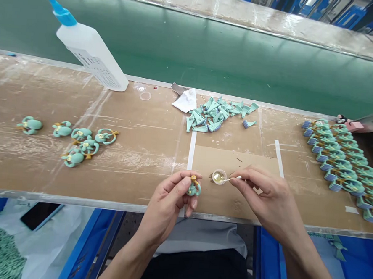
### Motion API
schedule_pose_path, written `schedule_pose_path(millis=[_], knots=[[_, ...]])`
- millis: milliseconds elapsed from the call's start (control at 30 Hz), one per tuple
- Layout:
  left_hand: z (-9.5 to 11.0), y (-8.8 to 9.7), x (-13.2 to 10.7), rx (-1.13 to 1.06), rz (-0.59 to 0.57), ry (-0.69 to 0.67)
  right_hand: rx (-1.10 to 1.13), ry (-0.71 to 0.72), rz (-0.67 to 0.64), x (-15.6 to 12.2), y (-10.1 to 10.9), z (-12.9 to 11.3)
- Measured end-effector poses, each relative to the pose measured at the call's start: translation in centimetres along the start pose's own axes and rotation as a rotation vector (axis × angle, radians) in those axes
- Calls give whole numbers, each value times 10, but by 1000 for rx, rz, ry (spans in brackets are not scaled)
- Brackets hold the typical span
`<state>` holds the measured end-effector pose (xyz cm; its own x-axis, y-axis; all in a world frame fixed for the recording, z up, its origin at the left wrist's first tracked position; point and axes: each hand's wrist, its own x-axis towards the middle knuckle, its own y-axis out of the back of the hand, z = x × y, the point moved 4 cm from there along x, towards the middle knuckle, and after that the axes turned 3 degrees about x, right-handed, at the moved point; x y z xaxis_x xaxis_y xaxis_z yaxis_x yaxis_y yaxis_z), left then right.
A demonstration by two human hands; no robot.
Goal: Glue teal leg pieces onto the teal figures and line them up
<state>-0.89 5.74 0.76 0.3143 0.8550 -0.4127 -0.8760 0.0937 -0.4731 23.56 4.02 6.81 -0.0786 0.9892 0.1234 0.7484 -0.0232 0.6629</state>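
Note:
My left hand [169, 199] pinches a small teal toy figure [194, 187] with a yellow part, held just above the table's near edge. My right hand [262, 192] grips a thin white stick [233, 179] between thumb and fingers. The stick's tip reaches into a small clear cup of yellowish glue [218, 176] that stands on a cardboard sheet [254, 160] between my two hands.
Several teal figures [79, 139] lie at the left. A heap of teal fin-like parts [215, 114] and a white cloth [186, 100] sit behind the cup. Rows of assembled figures [343, 161] line the right. A white bottle with blue nozzle [90, 51] leans at the back. A green belt [210, 52] runs behind.

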Motion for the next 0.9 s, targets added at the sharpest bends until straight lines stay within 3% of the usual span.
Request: schedule_pose_path(millis=[133, 400, 600, 800, 900], knots=[[-7, -2, -3, 15, -10, -45, -66, 68, -92, 0, 4, -8], [-18, -14, -7, 219, 49, -264, -115, 170, -210, 1, 5, -20], [-18, -16, -6, 305, 71, -276, -73, 124, -142, -1, 4, -15], [-18, -17, -6, 348, 84, -300, 98, -30, 189, -18, 7, -14], [-18, -18, -6, 377, 87, -323, 182, -95, 232, -24, 0, -15]])
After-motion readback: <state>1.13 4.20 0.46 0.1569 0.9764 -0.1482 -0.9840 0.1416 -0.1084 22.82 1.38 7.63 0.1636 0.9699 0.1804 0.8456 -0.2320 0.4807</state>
